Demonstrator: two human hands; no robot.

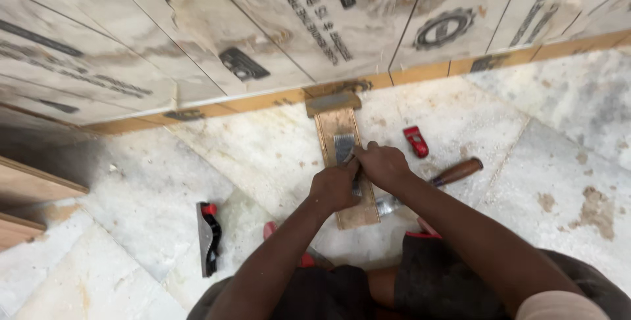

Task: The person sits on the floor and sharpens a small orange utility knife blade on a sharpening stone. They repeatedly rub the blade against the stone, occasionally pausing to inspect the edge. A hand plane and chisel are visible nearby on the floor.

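On the marble floor [513, 182], both hands meet over a narrow wooden board [346, 162]. Left hand [334, 187] and right hand [383, 164] are clamped together on a flat metal blade [344, 147], pressing it to the board. Beside the right arm: wooden-handled chisel [455, 173], small red tool [415, 141]. Left of the hands: black hand plane [209, 238].

**Bare forearms, dark shorts, a pale sleeve**

Both arms are bare from the wrist up — no watch, no glove, no ring visible on the left hand [334, 187] or the right hand [382, 164]. At the lower right corner a short sleeve [559, 307] in a pale, pinkish-beige cloth covers the right upper arm. The legs wear dark shorts [434, 280] — near black, with a thin red edge at the hem over the right knee.
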